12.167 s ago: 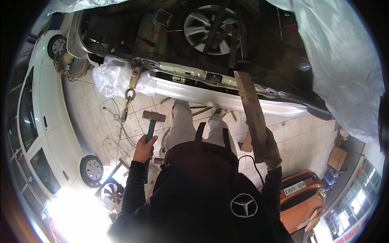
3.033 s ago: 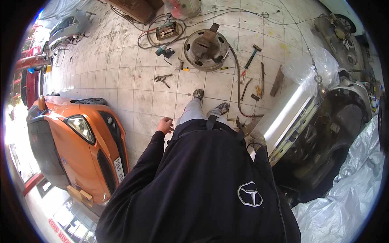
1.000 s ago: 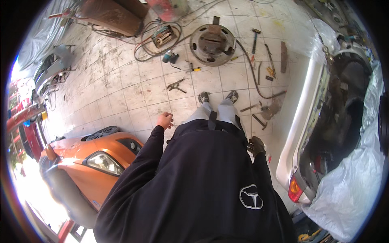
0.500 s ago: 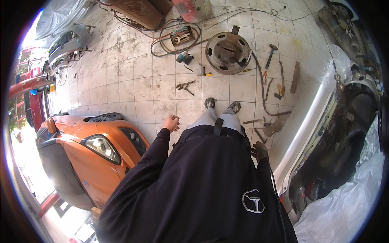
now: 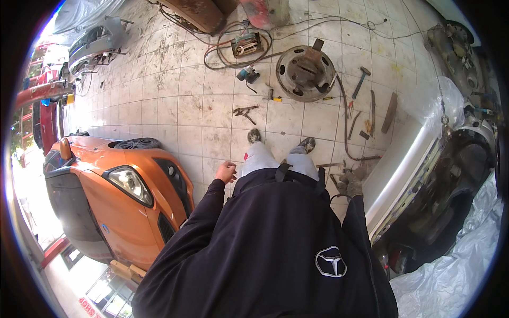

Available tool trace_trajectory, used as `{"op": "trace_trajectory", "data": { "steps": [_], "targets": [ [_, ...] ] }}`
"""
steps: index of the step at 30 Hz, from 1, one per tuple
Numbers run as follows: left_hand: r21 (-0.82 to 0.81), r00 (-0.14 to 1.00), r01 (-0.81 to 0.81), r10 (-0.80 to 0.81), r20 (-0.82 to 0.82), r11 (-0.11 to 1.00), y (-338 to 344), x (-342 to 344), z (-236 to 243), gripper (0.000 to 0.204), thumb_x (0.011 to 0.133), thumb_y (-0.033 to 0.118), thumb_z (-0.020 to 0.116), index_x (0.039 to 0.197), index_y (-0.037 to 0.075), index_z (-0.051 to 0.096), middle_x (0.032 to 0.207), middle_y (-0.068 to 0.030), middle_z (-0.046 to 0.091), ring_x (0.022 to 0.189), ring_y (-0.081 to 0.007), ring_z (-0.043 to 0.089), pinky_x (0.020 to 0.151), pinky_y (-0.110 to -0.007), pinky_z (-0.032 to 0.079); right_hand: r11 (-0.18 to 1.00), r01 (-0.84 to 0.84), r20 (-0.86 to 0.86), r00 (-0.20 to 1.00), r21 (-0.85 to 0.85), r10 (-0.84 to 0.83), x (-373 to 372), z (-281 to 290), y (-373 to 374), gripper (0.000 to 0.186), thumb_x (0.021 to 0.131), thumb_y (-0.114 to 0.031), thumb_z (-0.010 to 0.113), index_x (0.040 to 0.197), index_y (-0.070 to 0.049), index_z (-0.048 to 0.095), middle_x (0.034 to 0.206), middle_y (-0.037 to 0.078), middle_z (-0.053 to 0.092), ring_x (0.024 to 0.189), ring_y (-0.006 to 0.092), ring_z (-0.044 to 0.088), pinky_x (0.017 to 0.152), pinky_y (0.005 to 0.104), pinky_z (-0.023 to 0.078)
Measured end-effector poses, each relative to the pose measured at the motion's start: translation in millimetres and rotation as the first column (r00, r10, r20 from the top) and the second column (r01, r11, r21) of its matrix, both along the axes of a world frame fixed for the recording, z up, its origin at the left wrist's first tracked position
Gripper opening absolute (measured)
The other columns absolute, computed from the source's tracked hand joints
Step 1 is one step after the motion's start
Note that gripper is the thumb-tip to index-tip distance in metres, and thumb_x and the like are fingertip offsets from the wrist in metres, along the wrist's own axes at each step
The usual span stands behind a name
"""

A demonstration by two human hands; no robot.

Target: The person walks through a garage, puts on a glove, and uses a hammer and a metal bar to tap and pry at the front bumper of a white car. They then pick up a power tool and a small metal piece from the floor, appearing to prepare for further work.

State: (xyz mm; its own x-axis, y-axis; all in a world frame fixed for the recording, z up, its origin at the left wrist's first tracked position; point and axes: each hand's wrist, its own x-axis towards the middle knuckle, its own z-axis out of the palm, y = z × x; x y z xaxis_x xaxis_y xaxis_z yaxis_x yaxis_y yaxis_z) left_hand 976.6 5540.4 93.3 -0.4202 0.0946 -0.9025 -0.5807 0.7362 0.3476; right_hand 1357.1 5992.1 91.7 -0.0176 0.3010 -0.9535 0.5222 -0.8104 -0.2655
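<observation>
My bare left hand (image 5: 226, 172) hangs beside my left thigh, its fingers loosely bent and nothing visible in them. It is nearest to the front corner of an orange car (image 5: 124, 199), with a gap between. My right hand (image 5: 351, 184), in a greyish, dirty work glove, is out beside my right hip, over the floor. A thin dark cable (image 5: 335, 197) loops near its wrist. The gloved fingers blend with dark metal pieces on the floor behind them, so I cannot see whether they hold anything.
Ahead on the tiles lie a steel wheel rim (image 5: 306, 73), a hammer (image 5: 361, 82), locking pliers (image 5: 245, 113), a cordless power tool (image 5: 247, 74), a toolbox (image 5: 247, 45) and coiled hoses (image 5: 212, 59). A long pale body panel (image 5: 395, 169) and plastic sheeting (image 5: 450, 281) border my right.
My right hand has swung forward and slightly outward from my hip. My left hand sits slightly lower in the view. My left foot has shifted left, and the floor scene has moved slightly right.
</observation>
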Motion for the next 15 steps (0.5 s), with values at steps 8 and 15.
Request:
{"op": "trace_trajectory", "data": {
  "steps": [8, 15],
  "targets": [
    [-0.05, 0.99, 0.097, -0.102, -0.096, 0.994, -74, -101, -21, 0.036, 0.095, 0.026, 0.064, 0.126, 0.009, 0.067, 0.095, -0.012, 0.076, 0.066, -0.0227, 0.074, 0.054, -0.037, 0.059, 0.998, -0.063, -0.227, 0.972, 0.014, 0.064, -64, -39, -98, 0.024, 0.099, -0.038, 0.062, 0.107, -0.016, 0.065, 0.082, 0.003, 0.064, 0.056, 0.0186, 0.056, 0.045, 0.0354, 0.044],
    [-0.117, 0.995, 0.016, -0.027, -0.094, 0.993, -135, -201, 14, 0.035, 0.093, 0.022, 0.056, 0.121, 0.004, 0.066, 0.091, -0.0119, 0.074, 0.065, -0.0232, 0.072, 0.055, -0.039, 0.058, 0.989, -0.126, 0.115, 0.984, -0.077, 0.134, -139, -77, -167, 0.032, 0.096, -0.038, 0.064, 0.113, -0.011, 0.063, 0.083, 0.008, 0.064, 0.051, 0.018, 0.051, 0.04, 0.0327, 0.041]
  ]
}}
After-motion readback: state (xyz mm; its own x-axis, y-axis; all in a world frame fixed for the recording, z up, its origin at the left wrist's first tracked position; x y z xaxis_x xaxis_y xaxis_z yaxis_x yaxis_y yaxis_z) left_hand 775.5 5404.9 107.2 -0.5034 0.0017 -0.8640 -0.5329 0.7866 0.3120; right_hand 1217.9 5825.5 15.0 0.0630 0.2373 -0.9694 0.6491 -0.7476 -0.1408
